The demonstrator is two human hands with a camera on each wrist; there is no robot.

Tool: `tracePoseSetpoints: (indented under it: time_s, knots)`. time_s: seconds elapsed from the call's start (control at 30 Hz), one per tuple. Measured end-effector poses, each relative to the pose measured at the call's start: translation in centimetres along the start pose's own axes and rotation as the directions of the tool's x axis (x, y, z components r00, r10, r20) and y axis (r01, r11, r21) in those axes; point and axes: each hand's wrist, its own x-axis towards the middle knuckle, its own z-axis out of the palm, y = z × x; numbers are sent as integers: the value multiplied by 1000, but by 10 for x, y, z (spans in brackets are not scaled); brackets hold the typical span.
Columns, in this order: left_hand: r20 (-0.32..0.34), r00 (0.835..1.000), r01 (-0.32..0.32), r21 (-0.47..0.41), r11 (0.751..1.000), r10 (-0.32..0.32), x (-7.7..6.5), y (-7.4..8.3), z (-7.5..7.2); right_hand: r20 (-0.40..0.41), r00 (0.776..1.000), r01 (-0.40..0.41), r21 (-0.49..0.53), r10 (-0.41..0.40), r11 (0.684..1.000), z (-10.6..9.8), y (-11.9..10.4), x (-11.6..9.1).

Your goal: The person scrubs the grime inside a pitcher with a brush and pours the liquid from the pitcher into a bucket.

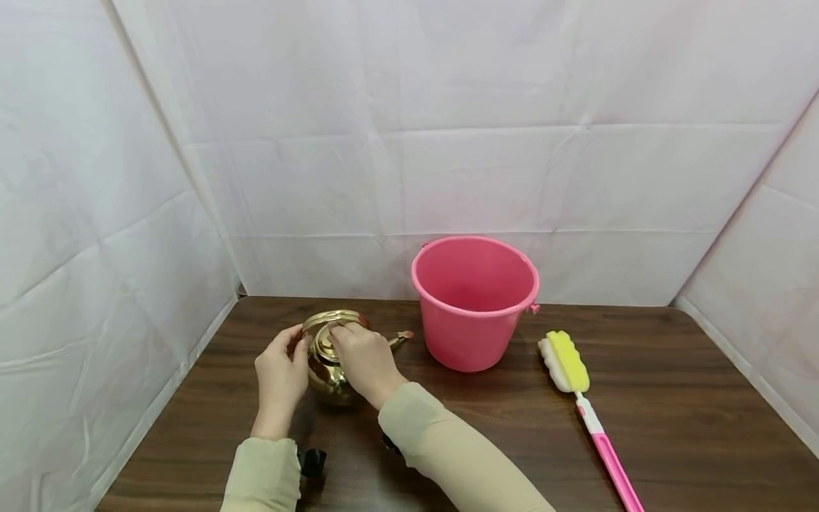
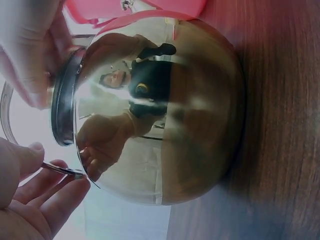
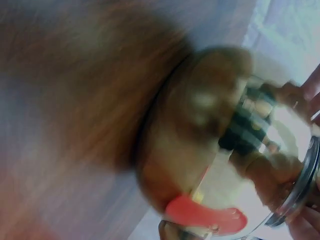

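Observation:
A shiny brass kettle [image 1: 329, 382] stands upright on the table, its spout [image 1: 401, 339] pointing right. My left hand [image 1: 281, 373] pinches the left side of the kettle's arched handle [image 1: 337, 314] between thumb and fingers. Reaching under that handle, my right hand [image 1: 367, 361] grips the top of the lid [image 1: 324, 347], its fingertips hiding the knob. In the left wrist view the lid's rim [image 2: 64, 100] sits at the kettle's mouth. Hands and a person are mirrored in the polished body [image 2: 200, 115]. Motion blurs the right wrist view of the kettle [image 3: 175, 135].
A pink bucket [image 1: 470, 334] stands just right of the spout. Farther right lies a brush with a yellow and white sponge head [image 1: 566, 361] and a pink handle [image 1: 614, 466]. White sheeting [image 1: 409, 178] walls the back and both sides of the dark wooden table [image 1: 691, 412].

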Motion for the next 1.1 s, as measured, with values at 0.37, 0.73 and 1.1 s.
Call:
tracePoseSetpoints:
  time_s: [0.37, 0.73, 1.1]
  knots:
    - [7, 1000, 13, -4, 1000, -13, 2, 2, -1, -1, 1000, -9, 20, 9, 1000, -2, -1, 4]
    - [-4, 1000, 8, -1, 1000, -8, 2, 0, -1, -23, 1000, 4, 42, -3, 999, -1, -2, 2]
    - [2, 1000, 3, -11, 1000, -3, 1, 3, -2, -27, 1000, 0, 50, 1, 999, -4, 0, -2]
